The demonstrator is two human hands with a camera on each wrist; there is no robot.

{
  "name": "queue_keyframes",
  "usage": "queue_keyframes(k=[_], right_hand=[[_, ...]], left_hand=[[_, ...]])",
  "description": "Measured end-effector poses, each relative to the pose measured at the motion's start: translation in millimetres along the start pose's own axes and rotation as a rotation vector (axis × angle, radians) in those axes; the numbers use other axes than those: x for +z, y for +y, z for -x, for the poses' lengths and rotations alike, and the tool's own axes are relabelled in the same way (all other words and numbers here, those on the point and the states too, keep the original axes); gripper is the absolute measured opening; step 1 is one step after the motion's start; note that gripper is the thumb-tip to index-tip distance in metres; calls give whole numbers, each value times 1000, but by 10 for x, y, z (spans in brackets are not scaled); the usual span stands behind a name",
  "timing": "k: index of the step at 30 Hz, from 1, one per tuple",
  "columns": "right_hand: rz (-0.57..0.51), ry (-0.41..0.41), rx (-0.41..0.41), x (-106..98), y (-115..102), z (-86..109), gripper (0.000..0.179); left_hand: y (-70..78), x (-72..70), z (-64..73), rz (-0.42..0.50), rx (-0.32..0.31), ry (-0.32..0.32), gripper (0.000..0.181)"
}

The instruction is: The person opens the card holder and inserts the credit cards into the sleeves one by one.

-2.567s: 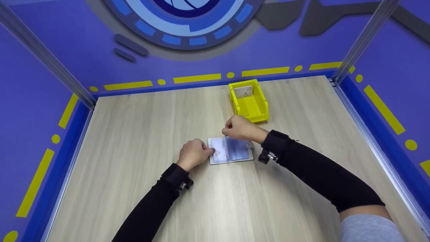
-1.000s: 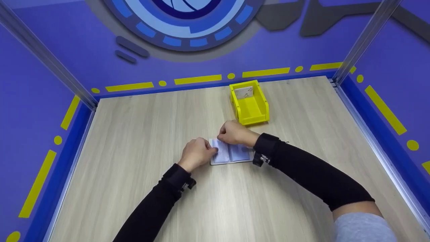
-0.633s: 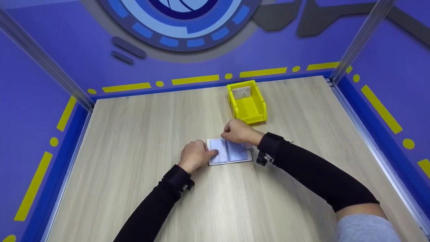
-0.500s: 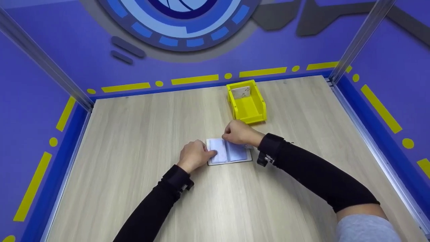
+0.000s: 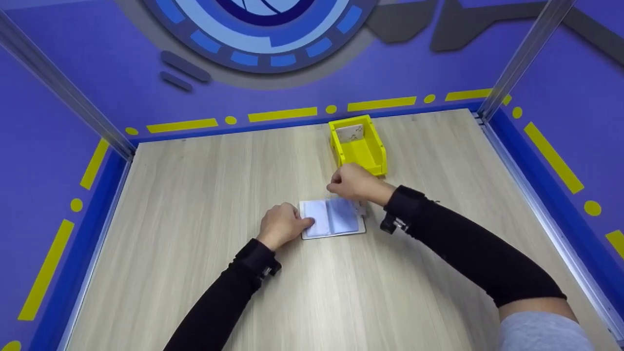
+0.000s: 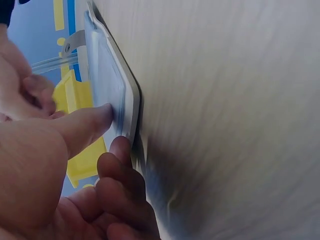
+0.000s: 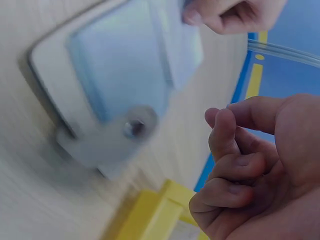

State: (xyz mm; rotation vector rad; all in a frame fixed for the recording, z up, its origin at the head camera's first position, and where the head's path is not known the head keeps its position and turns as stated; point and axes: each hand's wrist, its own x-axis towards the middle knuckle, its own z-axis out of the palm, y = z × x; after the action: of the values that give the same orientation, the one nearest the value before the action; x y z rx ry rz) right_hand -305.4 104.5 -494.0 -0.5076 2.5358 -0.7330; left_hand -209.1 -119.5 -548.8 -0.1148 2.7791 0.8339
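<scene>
A small card holder [image 5: 345, 217] lies spread open on the table, its clear bluish sleeves showing on both sides. My left hand [image 5: 283, 225] pinches its left edge, thumb on top of the sleeve and fingers at the rim in the left wrist view. Just beyond the holder's far edge, my right hand [image 5: 358, 181] hovers with fingers curled. Its thumb and index fingertips meet in the right wrist view, and nothing shows between them. A grey strap with a metal snap [image 7: 134, 128] sticks out from the holder's right side.
A yellow bin [image 5: 361, 152] stands behind the right hand, with a white patterned card [image 5: 350, 133] leaning against its back wall. Blue-purple panels [image 5: 273, 97] enclose the wooden table [image 5: 204, 185] at the back and sides.
My right hand shifted left over the holder's sleeves, then moved back right and away toward the bin, uncovering the right sleeve. The left hand has stayed at the holder's left edge.
</scene>
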Motion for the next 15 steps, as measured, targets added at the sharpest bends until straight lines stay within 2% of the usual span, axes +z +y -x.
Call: queue_keyframes(k=[7,12,15], right_hand=[[-7,113,-14,-330,-1,4,40],[35,221,-35,-464,95,-35,38],[52,252,-2,-520,157,-77,35]], left_hand=[[8,-5,9,6,-6,4,53],[18,-12,16,3,-8,4,52],[14,-7,1,-5,-10,-5,52]])
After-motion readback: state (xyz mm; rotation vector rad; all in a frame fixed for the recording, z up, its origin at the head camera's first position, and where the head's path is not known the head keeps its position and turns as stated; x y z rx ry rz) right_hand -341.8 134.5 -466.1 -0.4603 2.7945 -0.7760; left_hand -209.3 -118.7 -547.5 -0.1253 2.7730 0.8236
